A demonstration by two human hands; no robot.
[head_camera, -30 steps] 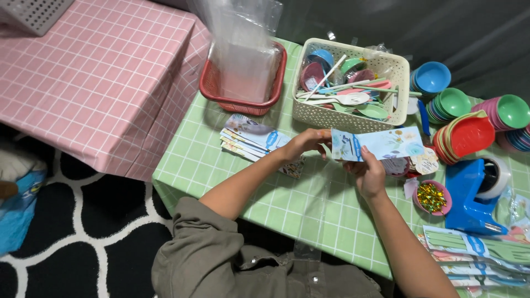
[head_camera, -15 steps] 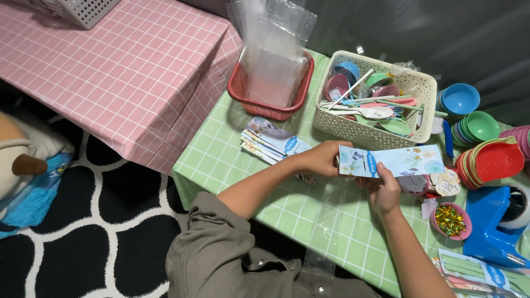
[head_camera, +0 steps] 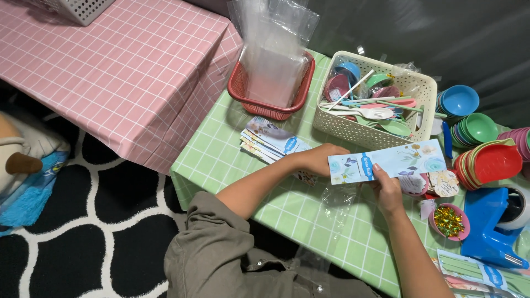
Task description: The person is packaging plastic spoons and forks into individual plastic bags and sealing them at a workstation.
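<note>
Both hands, left [head_camera: 319,159] and right [head_camera: 388,190], grip the floral card [head_camera: 389,160] between them.

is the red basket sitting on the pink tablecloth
No, the red basket with clear bags stands on the green checked tablecloth, beside the pink one.

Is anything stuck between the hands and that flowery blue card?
No. The left hand and the right hand both grip the flowery blue card directly, above the green checked table. Nothing visible lies between fingers and card.
</note>
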